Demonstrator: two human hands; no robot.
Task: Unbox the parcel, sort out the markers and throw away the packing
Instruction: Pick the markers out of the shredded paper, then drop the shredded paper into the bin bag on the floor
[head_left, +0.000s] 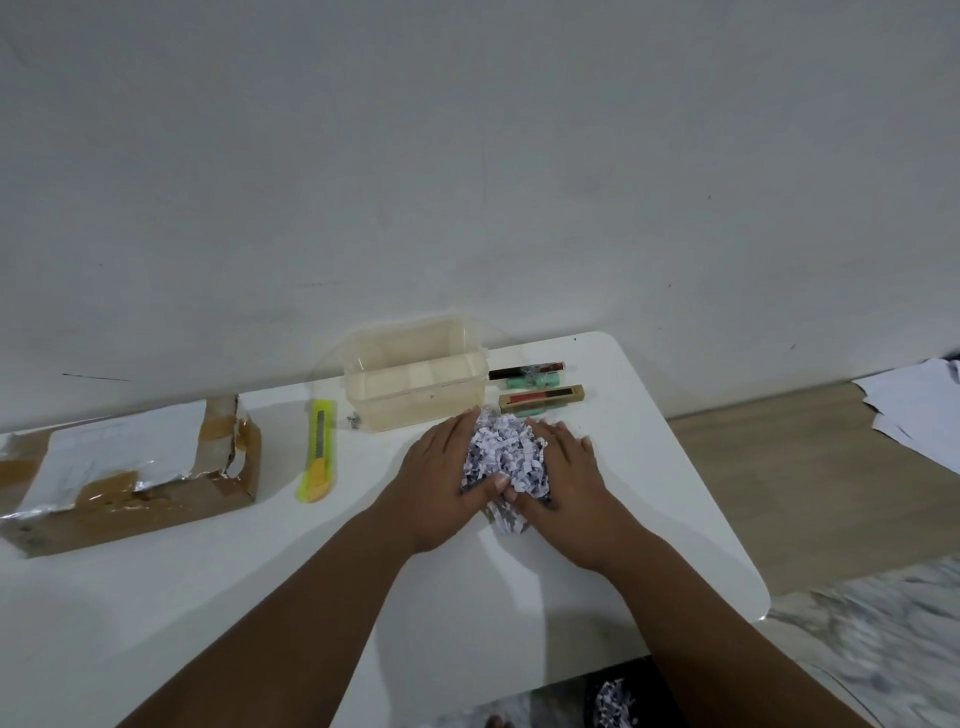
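A heap of white shredded packing paper (506, 457) lies on the white table (208, 587). My left hand (441, 483) presses against its left side and my right hand (566, 483) against its right side, cupping the heap between them. Behind the heap lie the markers: a black and red one (524, 370), a green one (535, 382) and a brown boxed one (543, 398). The opened cardboard parcel (130, 478) with torn tape and a white label sits at the table's left.
A clear plastic container (415, 371) stands behind my left hand. A yellow box cutter (318, 452) lies between it and the parcel. More shredded paper (615, 704) sits in a dark bin below the table's near edge. White sheets (914, 410) lie on the floor at right.
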